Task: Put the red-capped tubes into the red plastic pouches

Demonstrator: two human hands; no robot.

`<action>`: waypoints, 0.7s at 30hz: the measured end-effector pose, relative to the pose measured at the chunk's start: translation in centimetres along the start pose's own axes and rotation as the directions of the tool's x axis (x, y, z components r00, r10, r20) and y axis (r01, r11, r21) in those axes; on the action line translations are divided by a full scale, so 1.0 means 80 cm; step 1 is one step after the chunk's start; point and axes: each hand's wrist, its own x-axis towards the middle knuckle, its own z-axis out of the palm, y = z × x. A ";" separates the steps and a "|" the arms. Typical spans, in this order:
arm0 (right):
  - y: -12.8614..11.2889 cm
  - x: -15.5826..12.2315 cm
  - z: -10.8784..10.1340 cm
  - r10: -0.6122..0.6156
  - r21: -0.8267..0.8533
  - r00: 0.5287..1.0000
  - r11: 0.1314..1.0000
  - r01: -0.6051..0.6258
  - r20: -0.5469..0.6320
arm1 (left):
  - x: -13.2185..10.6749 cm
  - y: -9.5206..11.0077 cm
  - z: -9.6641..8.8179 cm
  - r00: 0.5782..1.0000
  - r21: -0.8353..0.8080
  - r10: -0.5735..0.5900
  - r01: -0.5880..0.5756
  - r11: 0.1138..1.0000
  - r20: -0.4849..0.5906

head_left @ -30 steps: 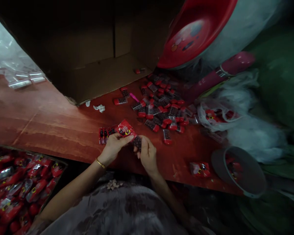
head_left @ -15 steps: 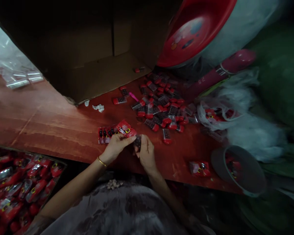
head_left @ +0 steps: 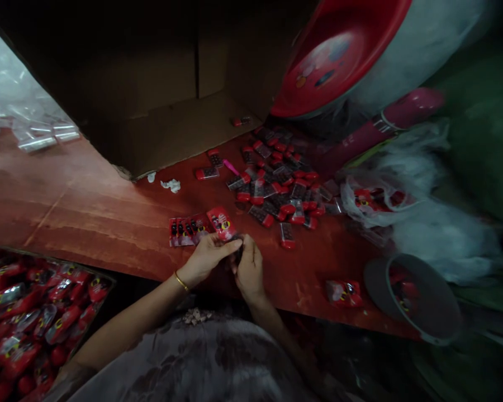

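My left hand [head_left: 207, 258], a gold bangle on its wrist, pinches the lower edge of a small red printed packet [head_left: 221, 220] over the red table [head_left: 88, 218]. My right hand [head_left: 248, 267] is closed right beside it, pressing a small dark item against the packet's mouth; that item is almost hidden by the fingers. A strip of flat red packets [head_left: 185, 230] lies just left of the held one. A loose heap of small dark pieces with red ends [head_left: 279, 187] spreads behind my hands.
An open cardboard box [head_left: 163, 128] stands at the back. A red basin [head_left: 339, 56] leans at the upper right, above plastic bags [head_left: 406, 206]. A grey bowl [head_left: 414, 296] and one filled packet [head_left: 343, 291] sit at the right. A tray of filled red packets [head_left: 29, 318] is lower left.
My hands have closed together and dropped slightly toward me. The dark item that showed between them is now mostly hidden at the packet's mouth.
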 end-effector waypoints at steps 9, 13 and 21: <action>-0.009 -0.003 0.013 -0.075 -0.035 0.997 0.997 0.075 -0.003 | -0.003 -0.008 -0.008 0.996 -0.104 0.039 -0.047 0.993 -0.086; -0.012 -0.008 0.016 -0.207 -0.110 0.977 0.971 0.211 0.046 | -0.003 0.003 -0.009 0.983 -0.178 0.045 -0.077 0.981 -0.176; 0.004 -0.017 0.021 -0.264 -0.150 0.964 0.954 0.259 -0.017 | 0.005 0.012 -0.014 0.988 -0.077 0.021 -0.033 0.996 -0.153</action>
